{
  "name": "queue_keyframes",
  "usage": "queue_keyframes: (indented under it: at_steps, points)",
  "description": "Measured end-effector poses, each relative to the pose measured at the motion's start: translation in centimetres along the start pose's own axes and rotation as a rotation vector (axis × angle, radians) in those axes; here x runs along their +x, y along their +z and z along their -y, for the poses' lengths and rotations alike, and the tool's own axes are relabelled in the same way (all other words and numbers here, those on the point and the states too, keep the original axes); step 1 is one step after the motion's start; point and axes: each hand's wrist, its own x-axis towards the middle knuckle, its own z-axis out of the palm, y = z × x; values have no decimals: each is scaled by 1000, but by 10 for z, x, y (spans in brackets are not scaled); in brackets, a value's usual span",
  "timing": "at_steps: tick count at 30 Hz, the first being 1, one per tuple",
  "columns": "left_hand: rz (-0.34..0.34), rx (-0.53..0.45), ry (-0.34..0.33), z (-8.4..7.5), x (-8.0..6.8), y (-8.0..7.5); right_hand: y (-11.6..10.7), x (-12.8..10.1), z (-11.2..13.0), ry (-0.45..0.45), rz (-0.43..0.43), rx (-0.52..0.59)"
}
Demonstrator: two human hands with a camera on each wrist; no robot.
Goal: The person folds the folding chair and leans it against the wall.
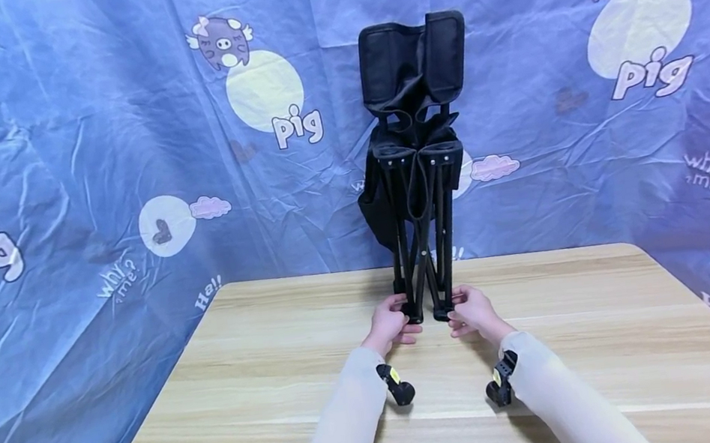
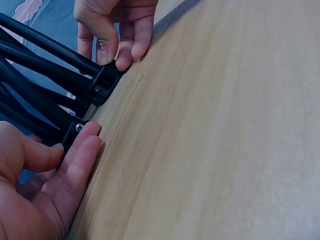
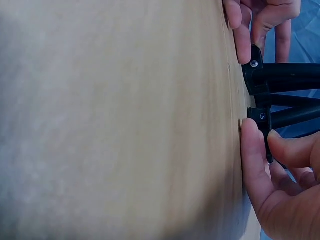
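Left hand [image 1: 388, 325] and right hand [image 1: 473, 313] each pinch a foot of the folded black chair [image 1: 417, 160], upright at centre frame.
Top-heavy, it could tip off the worktop [image 1: 249, 388] if either grip slips.

Both arms wear long, close-fitting sleeves of pale beige-grey fabric [image 1: 349, 419], smooth and plain, without print or seams showing, ending at the wrists. The left hand [image 1: 388, 325] and the right hand [image 1: 475, 314] are bare, with no rings or gloves, and the fingernails are short and unpainted. Under each wrist sits a small black camera unit: the left wrist's black camera mount [image 1: 396, 384] carries a small yellow label, and the right wrist's black camera mount [image 1: 501, 380] shows a similar yellow mark and a ribbed strap part.
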Motion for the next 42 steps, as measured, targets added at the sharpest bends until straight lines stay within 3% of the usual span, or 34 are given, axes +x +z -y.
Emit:
queue_keyframes:
  at_steps: [15,25,31,42]
  points:
    - [-54,27,-1,-9,3,6,1,5,3,-12,-42,-22]
    - [-64,0,-10,-9,6,3,5,8,4,-5,-68,-39]
    - [-109,-14,12,-9,6,-2,9,12,2,-21,-76,-39]
    - [-105,-204,65,5,9,-2,5,15,1,-2,-76,82]
